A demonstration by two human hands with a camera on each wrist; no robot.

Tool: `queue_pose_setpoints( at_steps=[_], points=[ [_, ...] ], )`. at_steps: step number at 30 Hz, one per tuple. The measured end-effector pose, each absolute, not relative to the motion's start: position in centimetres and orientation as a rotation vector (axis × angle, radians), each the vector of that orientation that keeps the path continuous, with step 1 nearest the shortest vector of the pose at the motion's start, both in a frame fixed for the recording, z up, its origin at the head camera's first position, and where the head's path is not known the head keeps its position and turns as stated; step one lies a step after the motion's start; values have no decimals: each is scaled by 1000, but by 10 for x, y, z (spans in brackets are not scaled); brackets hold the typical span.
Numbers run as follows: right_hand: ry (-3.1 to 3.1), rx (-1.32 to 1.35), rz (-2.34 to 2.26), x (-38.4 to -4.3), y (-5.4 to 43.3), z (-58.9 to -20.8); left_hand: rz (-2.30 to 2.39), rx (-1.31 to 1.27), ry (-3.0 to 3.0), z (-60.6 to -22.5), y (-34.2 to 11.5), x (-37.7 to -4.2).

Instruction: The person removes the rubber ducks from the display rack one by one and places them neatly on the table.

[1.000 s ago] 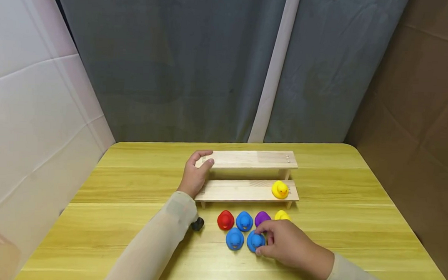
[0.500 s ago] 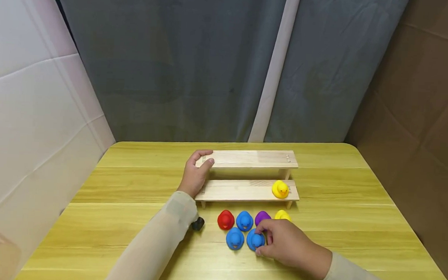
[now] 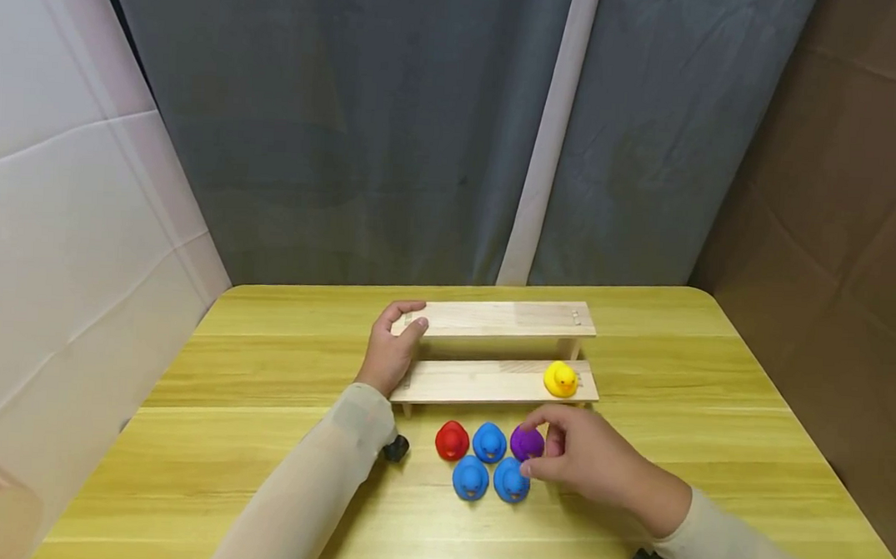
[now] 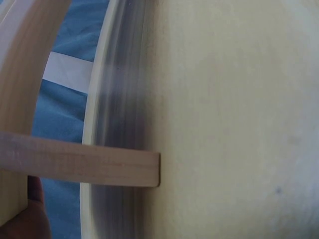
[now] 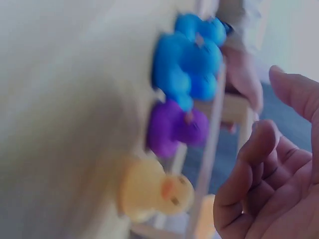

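My left hand [image 3: 389,352] grips the left end of the upper board of a two-tier wooden stand [image 3: 492,383], thumb on top. A yellow rubber duck [image 3: 560,379] sits at the right end of the lower board. My right hand [image 3: 598,461] hovers beside a purple duck [image 3: 527,443], thumb and forefinger spread with nothing between them. Three blue ducks [image 3: 470,478] and a red duck [image 3: 452,441] stand close by on the table. Another yellow duck [image 5: 142,191], hidden behind my right hand in the head view, shows beside the purple one in the right wrist view.
The stand's leg [image 4: 84,162] crosses the left wrist view. The wood-grained table [image 3: 264,363] has a grey curtain [image 3: 349,142] behind it, a white sheet on the left and a brown one on the right. Black wrist gear [image 3: 395,448] hangs under the left sleeve.
My right hand has let go of the right front blue duck and shifted up and slightly right, over the back-row yellow duck. The left hand and the stand stay in place.
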State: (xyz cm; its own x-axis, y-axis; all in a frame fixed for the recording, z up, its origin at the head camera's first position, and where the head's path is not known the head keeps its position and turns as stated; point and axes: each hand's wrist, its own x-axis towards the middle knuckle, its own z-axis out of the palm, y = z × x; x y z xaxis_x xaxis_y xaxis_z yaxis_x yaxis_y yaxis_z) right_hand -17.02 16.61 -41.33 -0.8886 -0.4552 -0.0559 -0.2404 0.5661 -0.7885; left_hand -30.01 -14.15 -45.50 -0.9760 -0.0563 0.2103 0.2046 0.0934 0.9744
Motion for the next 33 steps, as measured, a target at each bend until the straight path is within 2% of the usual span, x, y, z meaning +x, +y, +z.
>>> queue_pose_setpoints(
  at_steps=[12,33],
  points=[
    [2613,-464,-1346,-193,195,-386,-1984,-133,-2175,-455,-142,-300],
    [2669,-394,-1383,-232,221,-416,-2021,-120,-2167,-455,-141,-301]
  ],
)
